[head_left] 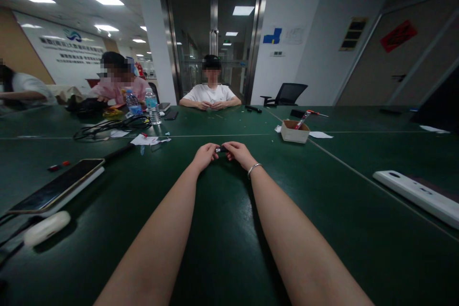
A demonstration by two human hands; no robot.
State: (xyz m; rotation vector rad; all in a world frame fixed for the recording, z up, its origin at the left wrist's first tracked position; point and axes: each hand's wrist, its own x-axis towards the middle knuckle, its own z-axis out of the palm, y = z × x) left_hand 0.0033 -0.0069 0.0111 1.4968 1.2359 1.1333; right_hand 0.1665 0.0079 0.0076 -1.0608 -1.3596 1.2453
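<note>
Wall sign — lettering below a blue logo, too blurred to read; red door poster — likewise illegible.

held object, black with a silvery end; bracelet, silver; tabletop, dark green crossed by pale lines; open box, beige; long device, white; phone, black with a pale gold rim; door hanging, red; facing person's shirt, white.
</note>
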